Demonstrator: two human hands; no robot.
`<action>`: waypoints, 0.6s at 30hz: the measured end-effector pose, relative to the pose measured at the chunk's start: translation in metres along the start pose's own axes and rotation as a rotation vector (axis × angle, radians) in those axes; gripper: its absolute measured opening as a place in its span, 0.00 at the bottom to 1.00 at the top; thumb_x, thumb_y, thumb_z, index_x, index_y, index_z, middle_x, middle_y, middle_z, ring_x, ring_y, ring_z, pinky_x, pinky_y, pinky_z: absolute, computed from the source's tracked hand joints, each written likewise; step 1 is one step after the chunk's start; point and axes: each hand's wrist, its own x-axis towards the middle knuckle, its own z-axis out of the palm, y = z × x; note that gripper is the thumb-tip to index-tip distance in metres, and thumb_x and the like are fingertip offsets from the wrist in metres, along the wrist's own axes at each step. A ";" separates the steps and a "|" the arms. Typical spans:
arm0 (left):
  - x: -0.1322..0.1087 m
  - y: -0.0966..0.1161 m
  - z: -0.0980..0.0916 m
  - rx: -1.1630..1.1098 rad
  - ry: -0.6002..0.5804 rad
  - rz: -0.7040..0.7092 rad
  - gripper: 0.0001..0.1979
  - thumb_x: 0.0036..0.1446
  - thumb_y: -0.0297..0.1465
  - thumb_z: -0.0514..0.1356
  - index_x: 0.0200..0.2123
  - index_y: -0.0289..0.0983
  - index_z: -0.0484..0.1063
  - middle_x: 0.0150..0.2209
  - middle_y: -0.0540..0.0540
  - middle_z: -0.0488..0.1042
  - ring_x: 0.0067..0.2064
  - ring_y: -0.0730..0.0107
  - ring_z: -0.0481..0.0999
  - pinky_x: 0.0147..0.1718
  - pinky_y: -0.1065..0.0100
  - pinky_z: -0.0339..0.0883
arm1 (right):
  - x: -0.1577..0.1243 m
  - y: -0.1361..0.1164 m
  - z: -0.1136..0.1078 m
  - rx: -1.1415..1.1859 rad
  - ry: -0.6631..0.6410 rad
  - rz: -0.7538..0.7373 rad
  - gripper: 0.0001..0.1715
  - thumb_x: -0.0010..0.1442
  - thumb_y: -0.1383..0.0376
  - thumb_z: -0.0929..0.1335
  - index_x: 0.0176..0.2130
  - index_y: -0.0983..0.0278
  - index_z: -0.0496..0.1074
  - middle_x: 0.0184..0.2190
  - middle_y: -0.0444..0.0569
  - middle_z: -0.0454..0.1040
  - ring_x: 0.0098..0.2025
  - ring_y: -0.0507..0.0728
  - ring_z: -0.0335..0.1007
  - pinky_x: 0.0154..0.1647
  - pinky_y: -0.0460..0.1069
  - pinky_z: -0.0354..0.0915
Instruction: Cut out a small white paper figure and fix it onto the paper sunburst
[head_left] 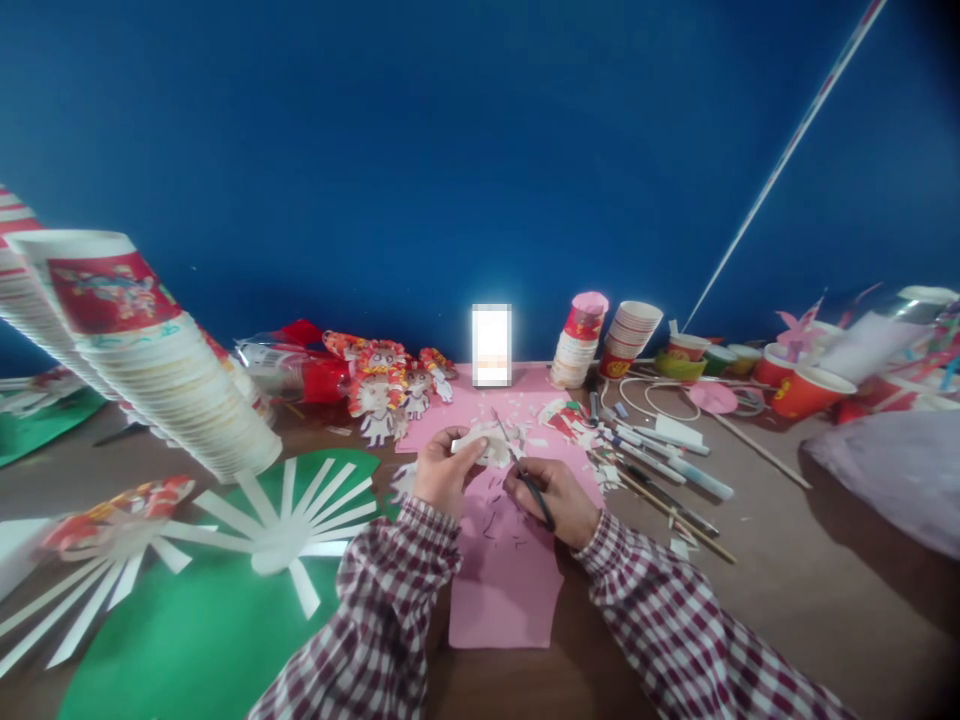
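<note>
My left hand (441, 473) is closed on a small white paper cut-out (491, 443), pinching its left edge over a pink sheet (504, 575). My right hand (555, 500) grips black-handled scissors (525, 470); their blades point up and left into the cut-out. White paper scraps (525, 412) lie scattered on the pink sheet around both hands. Both sleeves are red and white plaid.
A leaning stack of paper cups (142, 340) fills the left. White cut-cup fans lie on green paper (210, 620). Paper dolls (386, 390) sit behind; a bright phone (491, 345) stands against the blue wall. Markers (667, 460), sticks and cups (630, 335) lie right.
</note>
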 end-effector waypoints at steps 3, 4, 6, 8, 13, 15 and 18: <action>0.000 -0.001 0.000 -0.002 -0.009 0.009 0.16 0.34 0.29 0.66 0.26 0.36 0.62 0.21 0.54 0.69 0.22 0.78 0.70 0.22 0.76 0.65 | 0.000 -0.002 0.001 0.051 -0.001 0.019 0.13 0.49 0.58 0.66 0.25 0.66 0.64 0.16 0.39 0.58 0.18 0.46 0.52 0.17 0.42 0.51; 0.000 -0.002 0.000 -0.001 -0.010 0.008 0.17 0.34 0.29 0.66 0.26 0.36 0.61 0.21 0.54 0.69 0.23 0.78 0.70 0.22 0.76 0.65 | 0.000 -0.002 0.001 0.064 0.002 0.022 0.13 0.49 0.58 0.66 0.24 0.66 0.64 0.16 0.39 0.58 0.17 0.46 0.52 0.17 0.41 0.50; 0.000 -0.002 0.000 0.005 -0.020 0.003 0.17 0.34 0.29 0.66 0.26 0.36 0.61 0.21 0.53 0.69 0.23 0.77 0.71 0.23 0.75 0.66 | 0.000 -0.003 0.002 0.086 0.009 0.022 0.13 0.49 0.59 0.67 0.24 0.66 0.64 0.15 0.38 0.58 0.16 0.45 0.51 0.16 0.41 0.49; 0.000 -0.003 0.000 0.013 -0.031 -0.001 0.16 0.35 0.29 0.66 0.27 0.36 0.61 0.21 0.53 0.70 0.24 0.76 0.71 0.23 0.74 0.66 | 0.000 -0.003 0.002 0.098 0.009 0.017 0.12 0.49 0.60 0.67 0.24 0.66 0.64 0.14 0.38 0.58 0.15 0.45 0.51 0.15 0.41 0.49; -0.001 -0.003 0.000 0.032 -0.039 0.011 0.14 0.36 0.28 0.65 0.27 0.35 0.63 0.23 0.52 0.70 0.24 0.77 0.71 0.24 0.75 0.66 | 0.001 -0.001 0.001 0.097 0.006 0.008 0.10 0.50 0.61 0.67 0.24 0.66 0.65 0.13 0.37 0.58 0.15 0.45 0.51 0.15 0.41 0.48; -0.001 -0.003 0.001 0.030 -0.047 0.006 0.14 0.37 0.28 0.65 0.28 0.35 0.63 0.24 0.52 0.70 0.25 0.77 0.71 0.25 0.74 0.67 | 0.001 0.000 0.001 0.088 0.011 0.007 0.11 0.50 0.61 0.66 0.24 0.66 0.65 0.14 0.38 0.58 0.15 0.45 0.50 0.15 0.41 0.47; -0.002 -0.003 0.001 0.021 -0.064 0.005 0.14 0.37 0.28 0.64 0.30 0.35 0.64 0.25 0.51 0.71 0.26 0.76 0.72 0.26 0.73 0.67 | 0.000 0.001 0.002 0.069 0.030 0.009 0.12 0.51 0.60 0.66 0.24 0.66 0.64 0.14 0.38 0.57 0.15 0.45 0.50 0.15 0.42 0.47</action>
